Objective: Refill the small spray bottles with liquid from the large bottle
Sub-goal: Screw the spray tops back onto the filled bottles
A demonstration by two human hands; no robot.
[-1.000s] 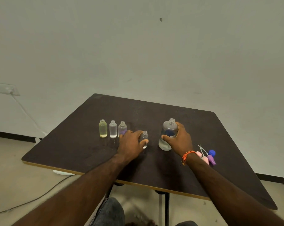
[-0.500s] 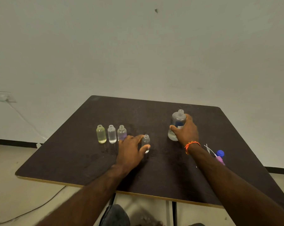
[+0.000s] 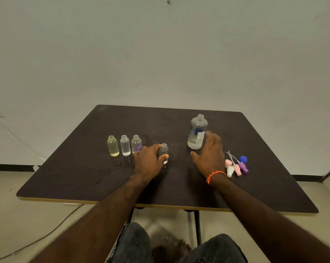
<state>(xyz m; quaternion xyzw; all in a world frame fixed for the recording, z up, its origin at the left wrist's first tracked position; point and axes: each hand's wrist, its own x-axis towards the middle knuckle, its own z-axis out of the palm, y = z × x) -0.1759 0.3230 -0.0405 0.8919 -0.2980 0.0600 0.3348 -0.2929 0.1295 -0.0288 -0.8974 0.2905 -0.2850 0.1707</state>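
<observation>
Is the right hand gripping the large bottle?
No, the right hand is open beside the large bottle, which stands alone on the table.

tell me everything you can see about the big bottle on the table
The large bottle is clear plastic, round-shouldered, with a short threaded neck and no cap on. A white and blue label shows through on its side. It stands upright on the dark table, toward the far right, with clear liquid low in its base. The right hand is open just in front of it and to its right; whether the fingertips touch it cannot be told.
</observation>
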